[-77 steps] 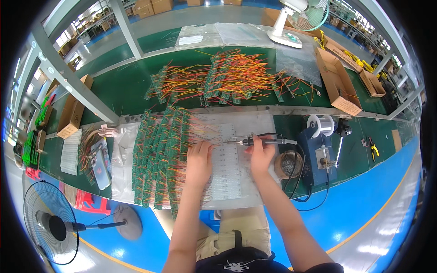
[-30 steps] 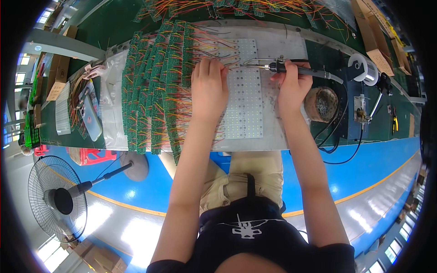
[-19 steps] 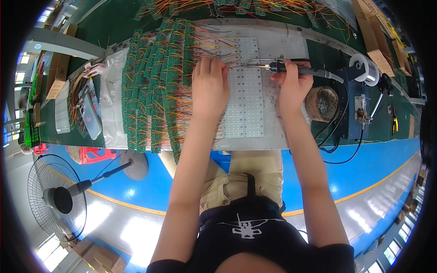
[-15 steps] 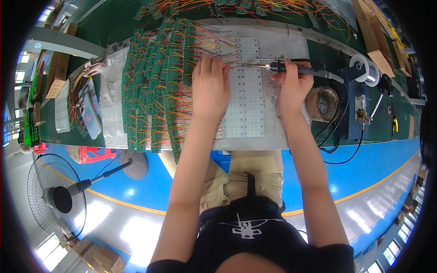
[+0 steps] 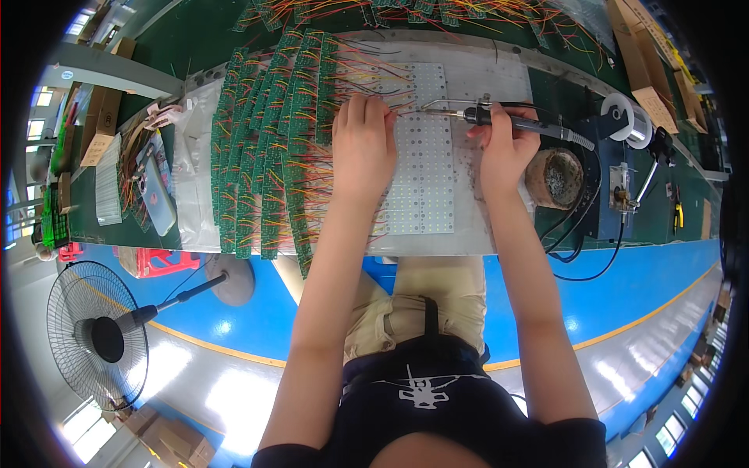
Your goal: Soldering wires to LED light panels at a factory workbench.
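A white panel (image 5: 425, 179) lies at three o'clock of the left hand (image 5: 364, 147), whose fingers bunch narrow; I cannot tell what they pinch. The right hand (image 5: 505, 152) grips the soldering iron (image 5: 477, 116) at its twelve o'clock, long axis nine-to-three, tip toward nine.

Scene bright, evenly lit. Fan (image 5: 108, 339) taken as reference: window (image 5: 86, 425) below it overexposed; white glare on floor (image 5: 242, 382) to its right. Table (image 5: 663, 226) edge above it bows, fisheye distortion; picture corners black.
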A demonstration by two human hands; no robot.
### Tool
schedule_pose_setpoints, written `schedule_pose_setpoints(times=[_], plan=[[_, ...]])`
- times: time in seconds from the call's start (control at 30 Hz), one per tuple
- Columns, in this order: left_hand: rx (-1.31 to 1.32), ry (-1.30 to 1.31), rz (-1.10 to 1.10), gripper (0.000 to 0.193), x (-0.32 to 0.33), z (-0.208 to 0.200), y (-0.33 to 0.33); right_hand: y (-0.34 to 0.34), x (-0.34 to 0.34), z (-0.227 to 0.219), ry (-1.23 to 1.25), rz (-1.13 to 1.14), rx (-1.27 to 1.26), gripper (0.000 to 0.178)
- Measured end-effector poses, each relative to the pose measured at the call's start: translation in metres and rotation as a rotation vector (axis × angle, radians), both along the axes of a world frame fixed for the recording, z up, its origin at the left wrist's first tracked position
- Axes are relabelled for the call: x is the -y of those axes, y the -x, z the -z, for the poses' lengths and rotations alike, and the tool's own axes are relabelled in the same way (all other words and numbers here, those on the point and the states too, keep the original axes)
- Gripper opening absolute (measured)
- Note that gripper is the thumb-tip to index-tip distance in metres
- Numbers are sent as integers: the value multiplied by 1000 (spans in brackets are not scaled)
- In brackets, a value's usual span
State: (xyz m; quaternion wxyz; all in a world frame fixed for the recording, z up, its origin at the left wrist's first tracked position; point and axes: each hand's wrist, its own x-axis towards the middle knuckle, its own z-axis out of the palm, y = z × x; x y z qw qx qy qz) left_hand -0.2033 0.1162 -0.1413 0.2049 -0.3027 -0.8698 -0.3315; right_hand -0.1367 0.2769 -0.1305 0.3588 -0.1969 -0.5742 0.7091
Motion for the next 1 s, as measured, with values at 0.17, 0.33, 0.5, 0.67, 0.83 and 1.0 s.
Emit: schedule_pose_setpoints(times=[0.17,0.33,0.5,0.67,0.83,1.0], plan=[[4,-4,-3,12,-1,0,-1,2,-1,0,53,32,-69,15],[19,-13,3,13,-1,0,0,2,-1,-1,32,25,-42,15],[10,-30,2,12,2,-1,0,4,2,-3,60,32,-53,15],[-183,-59,-91,16,6,-23,-5,6,-1,0,72,49,-83,15],[-33,429,-604,19,47,-41,2,7,-2,2,95,42,-72,16],[-120,506,-491,16,54,-35,12,8,-3,-3,81,40,-44,14]])
